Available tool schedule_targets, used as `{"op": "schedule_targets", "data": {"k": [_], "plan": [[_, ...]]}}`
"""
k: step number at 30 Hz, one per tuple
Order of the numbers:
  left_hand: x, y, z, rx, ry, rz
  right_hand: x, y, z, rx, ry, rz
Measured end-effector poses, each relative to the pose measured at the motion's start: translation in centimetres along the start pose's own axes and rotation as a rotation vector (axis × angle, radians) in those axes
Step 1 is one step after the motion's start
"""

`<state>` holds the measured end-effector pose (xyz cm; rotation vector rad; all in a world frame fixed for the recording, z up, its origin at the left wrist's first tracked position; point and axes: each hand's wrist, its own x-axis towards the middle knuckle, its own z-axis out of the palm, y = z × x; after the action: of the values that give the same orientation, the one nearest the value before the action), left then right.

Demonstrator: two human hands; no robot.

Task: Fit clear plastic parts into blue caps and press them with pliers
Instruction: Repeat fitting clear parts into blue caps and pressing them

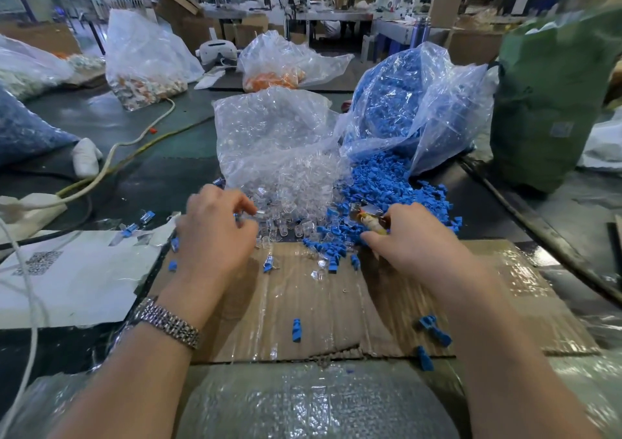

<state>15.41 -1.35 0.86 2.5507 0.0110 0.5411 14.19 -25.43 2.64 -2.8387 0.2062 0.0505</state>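
A pile of clear plastic parts [289,216] spills from an open clear bag [269,136] onto the table. Beside it, blue caps [383,186] pour out of a second bag [414,102]. My left hand [215,233] has its fingers curled into the near edge of the clear parts and pinches one of them. My right hand [410,236] grips the pliers [368,218], whose metal jaws point left over the blue caps. A few loose blue caps [296,329] lie on the flattened cardboard [319,304] in front of me.
White paper [67,277] with several assembled pieces lies at the left, with white cables [111,159] across it. A green sack [552,102] stands at the right. More bags of parts sit at the back; bubble wrap [303,405] covers the near edge.
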Motion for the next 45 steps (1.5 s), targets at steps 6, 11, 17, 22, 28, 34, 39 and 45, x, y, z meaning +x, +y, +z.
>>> {"op": "schedule_targets", "data": {"k": [6,11,17,22,28,34,39,45], "plan": [[-1.5,1.7,1.5,-0.126,-0.358,0.313,-0.1,-0.5,0.6,-0.084,-0.041,0.051],[-1.7,2.0,2.1,-0.034,-0.373,0.354,-0.4,-0.8,0.5,-0.140,-0.074,0.051],[-1.7,2.0,1.9,-0.129,-0.340,0.328,-0.8,-1.0,-0.4,-0.029,0.027,-0.028],[-1.5,2.0,1.5,-0.325,-0.276,0.201,-1.6,-1.8,-0.5,-0.037,-0.052,-0.175],[-1.0,1.6,1.1,-0.680,-0.408,-0.043,-1.6,-2.2,0.3,-0.206,-0.012,-0.229],[-0.5,1.5,0.7,-1.201,-0.531,-0.277,-1.3,-1.6,0.0,-0.055,0.087,-0.315],[-0.6,1.9,0.1,-1.433,-0.615,-0.382,-1.4,-1.7,-0.7,0.558,0.051,-0.402],[-0.9,2.5,-0.2,-1.436,-0.615,-0.368,-1.8,-2.0,-1.3,0.853,0.080,-0.496]]}}
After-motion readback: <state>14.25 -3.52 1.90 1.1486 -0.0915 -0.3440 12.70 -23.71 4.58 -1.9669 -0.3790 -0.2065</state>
